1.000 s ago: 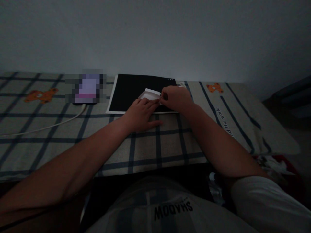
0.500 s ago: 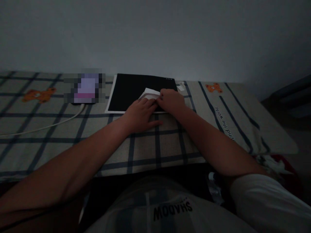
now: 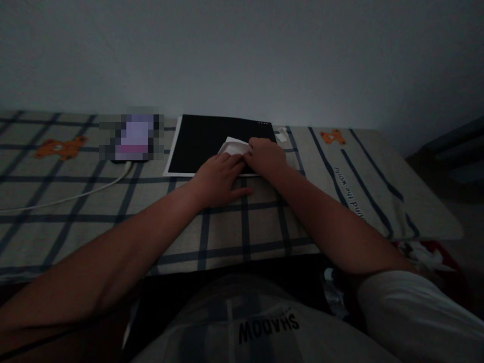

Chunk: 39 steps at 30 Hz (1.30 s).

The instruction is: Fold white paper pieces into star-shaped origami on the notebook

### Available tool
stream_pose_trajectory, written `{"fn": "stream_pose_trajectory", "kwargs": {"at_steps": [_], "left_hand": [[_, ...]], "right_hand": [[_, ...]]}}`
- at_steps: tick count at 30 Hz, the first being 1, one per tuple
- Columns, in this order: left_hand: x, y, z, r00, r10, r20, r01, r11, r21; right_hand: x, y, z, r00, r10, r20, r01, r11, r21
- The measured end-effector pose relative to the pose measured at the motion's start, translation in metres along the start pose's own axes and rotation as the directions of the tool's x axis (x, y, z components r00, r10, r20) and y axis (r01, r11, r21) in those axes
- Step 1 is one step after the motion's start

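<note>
A folded piece of white paper (image 3: 234, 146) lies on a black sheet with a white border (image 3: 204, 141) on the checked cloth. My left hand (image 3: 219, 179) lies flat, its fingertips pressing the near edge of the paper. My right hand (image 3: 266, 157) is curled over the paper's right side and pinches it. Most of the paper's near part is hidden by both hands. The room is dim.
A blurred-out device (image 3: 132, 135) lies left of the black sheet with a white cable (image 3: 75, 194) running left. A small white scrap (image 3: 282, 135) sits by the sheet's right corner. The checked cloth (image 3: 245, 227) carries orange bear prints. A wall stands behind.
My right hand has slid slightly left and nearer over the paper, and the paper's visible flap has changed shape a little. My left hand has stayed in place.
</note>
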State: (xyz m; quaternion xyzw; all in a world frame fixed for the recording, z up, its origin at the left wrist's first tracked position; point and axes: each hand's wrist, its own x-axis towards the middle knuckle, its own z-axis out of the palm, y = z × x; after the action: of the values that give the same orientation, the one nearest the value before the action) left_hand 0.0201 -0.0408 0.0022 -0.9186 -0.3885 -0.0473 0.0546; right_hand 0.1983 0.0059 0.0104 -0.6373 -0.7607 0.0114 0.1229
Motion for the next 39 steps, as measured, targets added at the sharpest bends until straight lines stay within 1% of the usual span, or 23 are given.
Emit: {"fn": "stream_pose_trajectory", "kwargs": {"at_steps": [5,8,13,17,22,26,30,34,37,39], "left_hand": [[0.000,-0.001,0.001,1.000,0.015,-0.010,-0.015,1.000,-0.001],[-0.001,-0.001,0.002,1.000,0.009,-0.016,-0.009,1.000,-0.008],[0.000,-0.001,0.004,1.000,0.005,-0.016,-0.005,0.999,-0.035],[0.000,-0.002,0.004,1.000,0.021,-0.022,-0.022,0.998,-0.054],[-0.001,-0.007,0.001,0.999,0.017,0.037,-0.014,0.997,-0.081],[0.000,-0.010,-0.001,0.999,0.000,0.047,0.005,0.995,-0.103],[0.001,-0.014,-0.003,0.999,-0.006,0.049,0.012,0.992,-0.129],[0.000,-0.022,-0.003,0.998,0.018,0.065,-0.006,0.984,-0.180],[-0.001,-0.028,-0.002,0.998,0.029,0.062,-0.015,0.977,-0.211],[-0.002,-0.029,-0.001,0.999,0.030,0.039,-0.022,0.981,-0.195]], "right_hand": [[0.000,-0.001,-0.001,0.999,0.031,-0.007,-0.031,1.000,0.003],[0.000,-0.003,-0.002,1.000,0.014,-0.005,-0.014,1.000,0.007],[0.001,-0.006,-0.004,0.999,0.014,0.031,-0.014,1.000,-0.003],[0.000,-0.002,-0.002,0.999,-0.036,-0.003,0.036,0.999,-0.001],[0.001,0.008,-0.003,0.995,-0.085,-0.050,0.090,0.991,0.098],[0.008,0.017,-0.007,0.992,-0.105,-0.070,0.117,0.974,0.194],[0.016,0.030,-0.006,0.981,-0.143,-0.128,0.176,0.936,0.304],[0.023,0.046,0.000,0.948,-0.278,-0.154,0.317,0.864,0.392],[0.028,0.055,0.006,0.921,-0.354,-0.164,0.390,0.827,0.405],[0.030,0.057,0.010,0.905,-0.393,-0.160,0.423,0.807,0.412]]}}
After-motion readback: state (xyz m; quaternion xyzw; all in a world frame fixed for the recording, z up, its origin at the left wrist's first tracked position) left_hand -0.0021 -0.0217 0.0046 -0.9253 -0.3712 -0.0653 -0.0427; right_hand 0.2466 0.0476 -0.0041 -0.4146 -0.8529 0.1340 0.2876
